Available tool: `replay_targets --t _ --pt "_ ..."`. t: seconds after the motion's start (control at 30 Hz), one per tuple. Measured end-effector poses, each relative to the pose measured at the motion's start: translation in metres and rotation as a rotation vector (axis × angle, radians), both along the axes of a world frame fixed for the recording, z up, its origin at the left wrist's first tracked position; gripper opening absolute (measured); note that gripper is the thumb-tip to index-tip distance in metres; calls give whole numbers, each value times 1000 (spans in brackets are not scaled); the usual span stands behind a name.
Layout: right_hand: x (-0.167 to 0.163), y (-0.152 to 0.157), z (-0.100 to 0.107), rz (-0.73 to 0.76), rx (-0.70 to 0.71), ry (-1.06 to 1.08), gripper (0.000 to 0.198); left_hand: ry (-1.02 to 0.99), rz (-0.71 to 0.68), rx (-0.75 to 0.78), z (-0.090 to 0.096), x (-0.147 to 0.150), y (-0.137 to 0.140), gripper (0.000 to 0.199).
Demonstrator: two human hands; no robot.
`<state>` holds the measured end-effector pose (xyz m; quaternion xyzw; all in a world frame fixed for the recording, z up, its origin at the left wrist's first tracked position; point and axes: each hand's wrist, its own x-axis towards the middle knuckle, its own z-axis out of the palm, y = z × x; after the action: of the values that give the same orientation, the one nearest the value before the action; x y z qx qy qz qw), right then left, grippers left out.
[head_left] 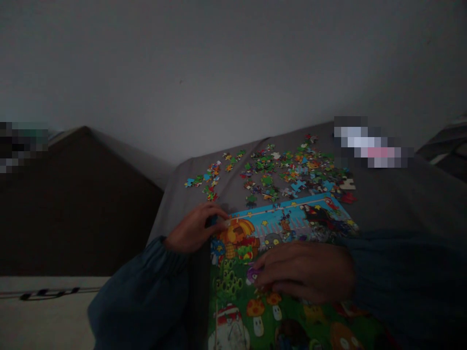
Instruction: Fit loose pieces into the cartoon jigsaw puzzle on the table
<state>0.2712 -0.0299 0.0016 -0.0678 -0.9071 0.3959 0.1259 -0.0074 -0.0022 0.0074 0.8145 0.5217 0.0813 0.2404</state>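
A colourful cartoon picture sheet with a blue top border lies on the grey cloth in front of me. My left hand is at its upper left corner, thumb and fingers curved together over the edge in a pinch. Across the middle of the sheet rests my right hand, fingers stretched out to the left and tips near a purple figure. No piece shows in it; its underside is hidden. Beyond the sheet's top edge, loose jigsaw pieces lie scattered, many picture side up, a few showing a pale back.
A grey cloth covers the surface, which meets a plain wall at the back. A blurred-out item lies at the far right. To the left stands a dark brown panel, with a thin dark cord below it. The light is dim.
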Motion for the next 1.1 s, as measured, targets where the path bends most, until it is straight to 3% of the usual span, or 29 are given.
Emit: replay_targets --t 0.1,0.23,0.37,0.47,0.67,0.83,1.1 --pt "0 0 -1 -7 -7 2 30 18 64 -12 0 1 0 15" --pt "-2 0 -2 -9 -16 -1 31 -130 169 -8 0 5 -3 23" --pt "-3 1 -3 -15 -37 2 32 -216 13 -41 5 8 -5 11" --pt "-3 1 -4 -28 -49 -1 31 -214 -104 -55 12 6 -5 16" --pt "-2 2 -6 -29 -54 9 32 -59 -39 37 10 5 -5 33" --pt "-3 3 -4 -38 -93 -12 33 33 -51 61 1 5 -3 26" --pt "-2 3 -4 -51 -132 -5 33 22 -46 58 2 6 -3 27"
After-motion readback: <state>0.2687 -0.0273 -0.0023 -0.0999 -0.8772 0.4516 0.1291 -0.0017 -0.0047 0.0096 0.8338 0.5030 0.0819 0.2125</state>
